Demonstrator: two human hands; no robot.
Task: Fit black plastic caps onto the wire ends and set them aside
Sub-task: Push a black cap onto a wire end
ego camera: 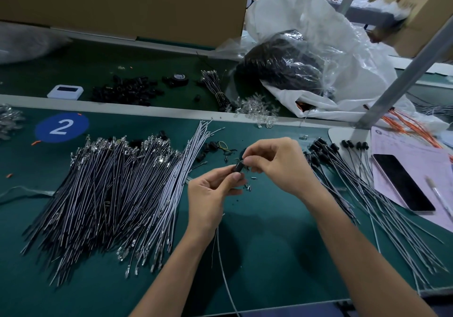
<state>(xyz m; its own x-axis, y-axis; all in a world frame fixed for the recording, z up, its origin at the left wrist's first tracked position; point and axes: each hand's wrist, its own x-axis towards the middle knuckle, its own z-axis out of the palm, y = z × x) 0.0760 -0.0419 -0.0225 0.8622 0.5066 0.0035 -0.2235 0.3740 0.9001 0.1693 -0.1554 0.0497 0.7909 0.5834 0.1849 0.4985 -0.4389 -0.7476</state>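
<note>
Black cap, left hand pinching its lower end, right hand pinching its top, hands close together

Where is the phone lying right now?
In the head view, the phone lies far right on the pink paper, just right of the capped wires.

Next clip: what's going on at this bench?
A person is fitting a black cap onto a wire. The left hand holds the grey wire near its end, and the right hand pinches the cap at that end. A large pile of uncapped wires lies on the green bench to the left. Capped wires are fanned out to the right.
</note>
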